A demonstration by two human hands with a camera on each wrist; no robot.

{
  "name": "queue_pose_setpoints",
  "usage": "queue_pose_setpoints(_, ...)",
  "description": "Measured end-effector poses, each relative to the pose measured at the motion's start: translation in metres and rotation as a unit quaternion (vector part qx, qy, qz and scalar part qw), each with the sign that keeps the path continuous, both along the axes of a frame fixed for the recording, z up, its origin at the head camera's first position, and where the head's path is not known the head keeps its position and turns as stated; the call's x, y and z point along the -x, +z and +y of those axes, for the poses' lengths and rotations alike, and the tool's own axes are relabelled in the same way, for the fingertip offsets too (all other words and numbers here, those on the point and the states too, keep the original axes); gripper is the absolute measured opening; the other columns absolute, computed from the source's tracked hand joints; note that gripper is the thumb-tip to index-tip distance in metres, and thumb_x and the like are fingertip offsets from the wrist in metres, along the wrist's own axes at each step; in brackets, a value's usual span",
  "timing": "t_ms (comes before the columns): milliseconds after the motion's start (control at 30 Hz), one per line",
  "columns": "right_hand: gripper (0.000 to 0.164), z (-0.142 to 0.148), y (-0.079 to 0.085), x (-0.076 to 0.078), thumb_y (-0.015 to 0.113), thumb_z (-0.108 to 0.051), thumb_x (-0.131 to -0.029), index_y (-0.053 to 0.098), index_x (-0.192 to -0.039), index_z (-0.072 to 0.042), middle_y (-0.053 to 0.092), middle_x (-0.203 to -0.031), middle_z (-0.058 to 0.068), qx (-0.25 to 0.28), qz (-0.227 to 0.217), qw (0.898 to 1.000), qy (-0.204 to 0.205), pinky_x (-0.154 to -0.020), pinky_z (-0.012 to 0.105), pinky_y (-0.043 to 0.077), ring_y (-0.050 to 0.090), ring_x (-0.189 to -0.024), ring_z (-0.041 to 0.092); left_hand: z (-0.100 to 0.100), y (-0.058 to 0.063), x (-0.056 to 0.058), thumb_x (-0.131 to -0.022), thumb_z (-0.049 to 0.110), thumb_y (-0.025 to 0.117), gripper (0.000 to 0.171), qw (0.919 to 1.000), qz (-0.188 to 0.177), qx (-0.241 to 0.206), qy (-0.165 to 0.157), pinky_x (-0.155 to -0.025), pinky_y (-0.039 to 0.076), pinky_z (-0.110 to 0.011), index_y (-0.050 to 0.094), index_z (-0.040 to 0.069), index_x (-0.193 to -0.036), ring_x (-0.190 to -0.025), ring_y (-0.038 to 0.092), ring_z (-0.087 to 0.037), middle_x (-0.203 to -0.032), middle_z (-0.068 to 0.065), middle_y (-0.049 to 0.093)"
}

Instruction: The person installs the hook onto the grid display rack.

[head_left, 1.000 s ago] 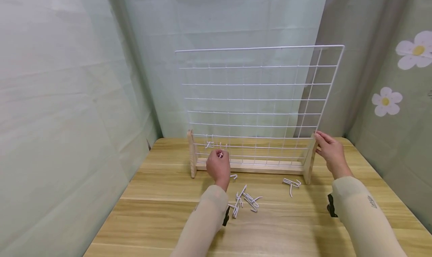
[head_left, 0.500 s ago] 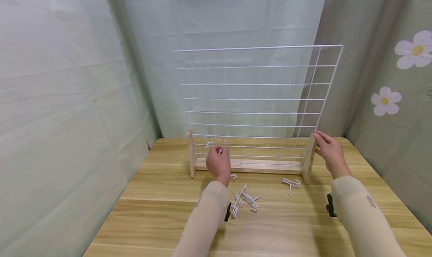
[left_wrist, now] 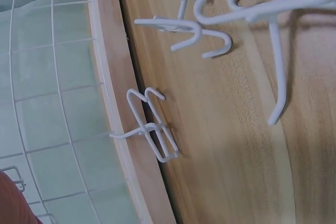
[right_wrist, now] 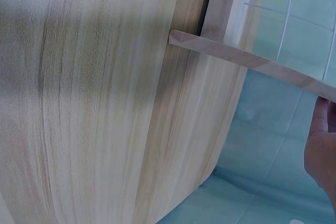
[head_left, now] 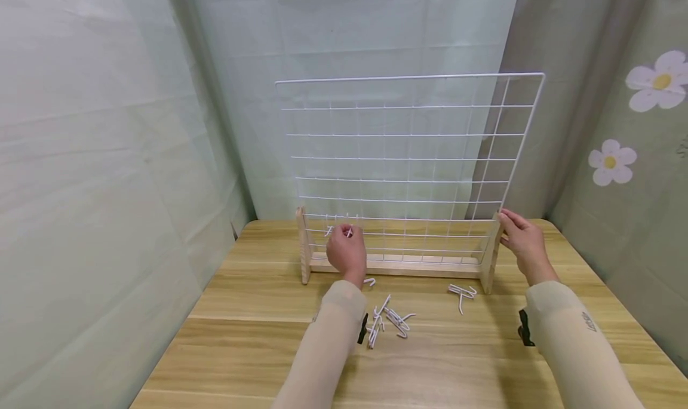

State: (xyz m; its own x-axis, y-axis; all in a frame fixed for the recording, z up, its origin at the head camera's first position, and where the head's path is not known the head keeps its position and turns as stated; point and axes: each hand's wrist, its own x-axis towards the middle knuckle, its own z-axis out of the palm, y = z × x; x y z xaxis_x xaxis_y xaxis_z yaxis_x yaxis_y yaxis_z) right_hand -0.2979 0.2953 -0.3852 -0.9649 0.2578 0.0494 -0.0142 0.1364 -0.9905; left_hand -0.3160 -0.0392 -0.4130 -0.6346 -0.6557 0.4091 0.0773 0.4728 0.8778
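— Your left hand (head_left: 346,255) is pinching a white wire hook (head_left: 349,233) at the lower left of the wire grid (head_left: 408,159); is anything else hanging there?
— Yes, another hook (head_left: 329,230) is hanging just to its left, and your right hand (head_left: 525,246) is gripping the right wooden upright (head_left: 490,255).
— And the loose hooks (head_left: 396,320)?
— They are lying on the table (head_left: 242,343), near side, one sitting apart toward the right.

Counted: 2 hands, left hand (head_left: 346,252) and right hand (head_left: 525,243), 1 wire grid (head_left: 408,158), 2 wooden end posts (head_left: 490,256), 1 base rail (head_left: 400,267), 1 counter (head_left: 242,337), 2 printed flowers (head_left: 610,162). White hooks: 1 hung hook (head_left: 329,230) on the grid, 1 held hook (head_left: 349,233), 1 rail hook (left_wrist: 150,128), 1 lone hook (head_left: 461,292) at right, plus piled hooks (head_left: 398,321), at least 2, overlapping, exact count unclear.
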Motion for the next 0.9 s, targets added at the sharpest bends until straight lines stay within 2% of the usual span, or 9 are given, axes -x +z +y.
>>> queue_pose_setpoints(133, 0.066, 0.0006, -0.0003, -0.0004, 0.055, -0.046, -0.098, 0.043, -0.149, -0.006, 0.051, -0.138, 0.002, 0.010, 0.005, 1.000, -0.001, -0.101, 0.033, 0.044, 0.046, -0.130, 0.022, -0.0001, 0.0001, 0.0024, -0.081, 0.017, 0.069, 0.009, 1.0000, -0.001, 0.002, 0.009, -0.064, 0.049, -0.048, 0.068, 0.008, -0.079, -0.072, 0.065, -0.032, -0.076, -0.006, 0.069)
queue_pose_setpoints(267, 0.067, 0.0005, -0.0004, -0.0005, 0.056, -0.045, -0.098, 0.043, -0.149, -0.005, 0.052, -0.136, 0.002, 0.016, 0.008, 1.000, -0.001, -0.096, 0.028, 0.046, 0.048, -0.127, 0.019, 0.0007, 0.0003, 0.0020, -0.082, 0.018, 0.071, 0.011, 1.0000, -0.004, 0.000, 0.004, -0.064, 0.049, -0.048, 0.068, 0.008, -0.079, -0.072, 0.065, -0.031, -0.076, -0.006, 0.069)
queue_pose_setpoints(500, 0.065, -0.0004, -0.0004, -0.0002, 0.057, -0.043, -0.098, 0.042, -0.150, -0.006, 0.047, -0.143, 0.008, 0.037, -0.001, 0.999, 0.000, -0.102, 0.036, 0.041, 0.045, -0.130, 0.023, 0.0022, 0.0014, -0.0004, -0.083, 0.018, 0.072, 0.012, 0.9999, -0.010, -0.003, -0.004, -0.066, 0.049, -0.048, 0.068, 0.007, -0.081, -0.074, 0.065, -0.033, -0.078, -0.008, 0.069)
queue_pose_setpoints(733, 0.066, -0.0002, -0.0012, 0.0008, 0.052, -0.044, -0.100, 0.040, -0.150, -0.005, 0.044, -0.147, 0.012, 0.005, -0.001, 1.000, -0.002, -0.103, 0.038, 0.041, 0.044, -0.132, 0.025, 0.0019, -0.0021, 0.0011, -0.083, 0.019, 0.071, 0.012, 0.9999, -0.014, 0.001, -0.005, -0.064, 0.048, -0.046, 0.067, 0.009, -0.079, -0.071, 0.064, -0.031, -0.077, -0.006, 0.068)
queue_pose_setpoints(900, 0.066, -0.0005, -0.0006, 0.0013, 0.050, -0.045, -0.100, 0.039, -0.151, -0.005, 0.040, -0.151, 0.015, 0.003, -0.001, 1.000, -0.001, -0.105, 0.043, 0.039, 0.040, -0.136, 0.031, 0.0015, -0.0030, 0.0018, -0.083, 0.018, 0.070, 0.011, 0.9999, -0.013, 0.002, -0.008, -0.063, 0.048, -0.047, 0.067, 0.008, -0.079, -0.071, 0.064, -0.031, -0.077, -0.007, 0.069)
